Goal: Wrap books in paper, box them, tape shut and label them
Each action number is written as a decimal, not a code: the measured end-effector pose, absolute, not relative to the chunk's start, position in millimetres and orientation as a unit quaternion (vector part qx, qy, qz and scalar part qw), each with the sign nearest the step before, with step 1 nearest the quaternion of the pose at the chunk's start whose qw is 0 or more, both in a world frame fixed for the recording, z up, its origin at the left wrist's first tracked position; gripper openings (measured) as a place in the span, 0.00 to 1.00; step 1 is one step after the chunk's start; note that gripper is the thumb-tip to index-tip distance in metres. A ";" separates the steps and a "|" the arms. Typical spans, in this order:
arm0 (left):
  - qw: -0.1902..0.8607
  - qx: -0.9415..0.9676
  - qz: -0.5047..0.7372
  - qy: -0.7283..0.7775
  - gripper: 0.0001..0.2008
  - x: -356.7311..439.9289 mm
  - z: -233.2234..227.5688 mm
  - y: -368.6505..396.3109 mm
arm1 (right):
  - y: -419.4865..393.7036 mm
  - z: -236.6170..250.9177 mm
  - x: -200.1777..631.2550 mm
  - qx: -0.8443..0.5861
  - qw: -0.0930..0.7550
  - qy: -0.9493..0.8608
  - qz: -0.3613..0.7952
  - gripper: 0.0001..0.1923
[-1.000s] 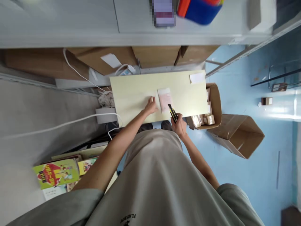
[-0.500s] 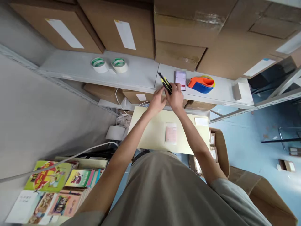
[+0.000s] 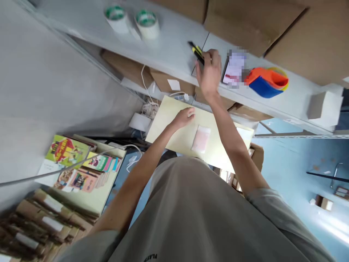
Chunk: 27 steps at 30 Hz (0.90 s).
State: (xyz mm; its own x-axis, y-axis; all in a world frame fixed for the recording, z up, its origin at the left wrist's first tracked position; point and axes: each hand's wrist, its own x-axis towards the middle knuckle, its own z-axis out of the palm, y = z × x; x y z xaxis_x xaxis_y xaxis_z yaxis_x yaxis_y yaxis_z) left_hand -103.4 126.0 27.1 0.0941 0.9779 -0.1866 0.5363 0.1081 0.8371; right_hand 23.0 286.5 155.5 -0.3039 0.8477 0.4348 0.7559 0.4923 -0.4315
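On the upper grey shelf [image 3: 174, 47], the fingers of the R hand [image 3: 210, 74] are covering the handle end of a black-and-yellow utility knife [image 3: 196, 51], thumb standing apart; firmly gripping or merely resting, can't tell (blur). Knife is slanting, exposed end pointing away & to the left; blade in or out, can't tell either. Lower down, the L hand [image 3: 184, 118] is hanging over the cream table [image 3: 169, 111], fingers loosely curled, holding nothing, near but apart from a pink-and-white packet [image 3: 201, 140] that is lying on the tabletop.

Risks (insp. opinion): w/ a slack hold, knife could be slipping off the shelf front & dropping toward table or L hand; w/ blade out, cuts poss. A sideways swing of the R hand could be knocking the phone [image 3: 235, 68].

Surroundings: phone is lying just beside the R hand, orange-and-blue holder [image 3: 267, 87] next to it. Two tape rolls [image 3: 148, 29] are standing farther left. Cartons [image 3: 251, 25] are blocking reach behind. At lower left, a pale cable [image 3: 95, 158] is trailing across books [image 3: 81, 171], poss. snag.
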 end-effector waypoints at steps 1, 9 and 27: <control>0.435 0.602 0.224 0.631 0.20 -101.4 6.6 107.9 | 261.7 141.0 32.8 -0.463 0.346 -0.813 0.072 0.25; 0.505 0.561 0.061 0.653 0.23 -40.7 -87.4 8.9 | 45.4 -62.7 166.4 -0.659 0.149 -0.638 0.370 0.18; 0.488 0.564 0.019 0.666 0.27 9.7 -118.2 11.3 | 19.9 -125.6 203.1 -0.733 0.166 -0.391 0.531 0.10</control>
